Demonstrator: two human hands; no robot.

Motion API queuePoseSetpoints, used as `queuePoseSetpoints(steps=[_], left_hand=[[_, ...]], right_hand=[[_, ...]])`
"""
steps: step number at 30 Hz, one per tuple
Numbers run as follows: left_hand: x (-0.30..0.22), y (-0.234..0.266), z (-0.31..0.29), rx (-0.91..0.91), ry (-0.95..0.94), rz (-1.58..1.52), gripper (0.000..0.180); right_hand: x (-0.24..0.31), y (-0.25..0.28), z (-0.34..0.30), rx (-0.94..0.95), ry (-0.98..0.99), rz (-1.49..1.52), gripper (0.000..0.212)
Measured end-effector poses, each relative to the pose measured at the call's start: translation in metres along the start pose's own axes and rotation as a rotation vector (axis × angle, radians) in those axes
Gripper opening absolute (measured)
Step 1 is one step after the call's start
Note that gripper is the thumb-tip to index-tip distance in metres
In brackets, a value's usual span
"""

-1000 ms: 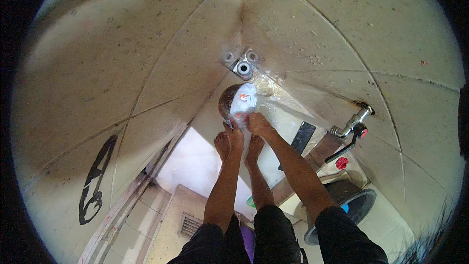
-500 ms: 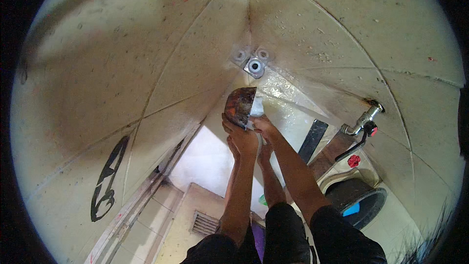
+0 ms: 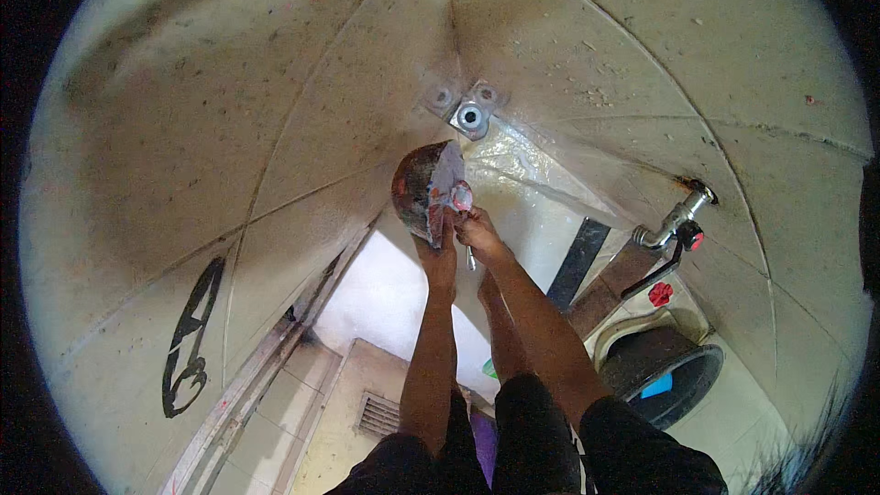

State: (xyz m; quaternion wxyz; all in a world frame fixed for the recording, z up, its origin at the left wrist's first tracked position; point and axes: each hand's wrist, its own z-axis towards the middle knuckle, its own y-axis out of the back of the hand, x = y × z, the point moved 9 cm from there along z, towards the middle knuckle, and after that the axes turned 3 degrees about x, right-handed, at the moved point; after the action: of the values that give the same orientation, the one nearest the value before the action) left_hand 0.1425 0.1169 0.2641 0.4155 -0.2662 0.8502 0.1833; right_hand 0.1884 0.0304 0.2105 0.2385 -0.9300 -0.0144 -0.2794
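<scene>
Brown bowl (image 3: pixel 415 185) juts beyond left grip (image 3: pixel 438 261).

From my distant seat I have the left forearm (image 3: pixel 429 348) reaching almost straight ahead and the right forearm (image 3: pixel 545 316) slanting inward, the left hand (image 3: pixel 438 258) gripping with its thumb (image 3: pixel 447 227) raised, the right hand (image 3: pixel 479 233) close beside it, fingers (image 3: pixel 467 223) curled.

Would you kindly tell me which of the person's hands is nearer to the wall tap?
The right hand. It is left of the tap, by the bowl's open side; the left hand is farther left, at the bowl's near edge.
</scene>
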Motion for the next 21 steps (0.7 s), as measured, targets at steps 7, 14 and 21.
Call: queuePoseSetpoints(steps=[7, 14, 21], left_hand=[[0.067, 0.003, 0.056, -0.03, -0.092, 0.134, 0.047], [0.046, -0.038, 0.024, 0.193, 0.254, 0.682, 0.054], [-0.031, -0.039, 0.005, 0.063, 0.097, 0.768, 0.044]], right_hand=[[0.096, 0.036, -0.012, -0.14, 0.492, -1.304, 0.022], [0.117, 0.112, 0.023, -0.443, 0.202, -1.425, 0.035], [0.084, 0.024, -0.006, -0.061, 0.144, -1.491, 0.03]])
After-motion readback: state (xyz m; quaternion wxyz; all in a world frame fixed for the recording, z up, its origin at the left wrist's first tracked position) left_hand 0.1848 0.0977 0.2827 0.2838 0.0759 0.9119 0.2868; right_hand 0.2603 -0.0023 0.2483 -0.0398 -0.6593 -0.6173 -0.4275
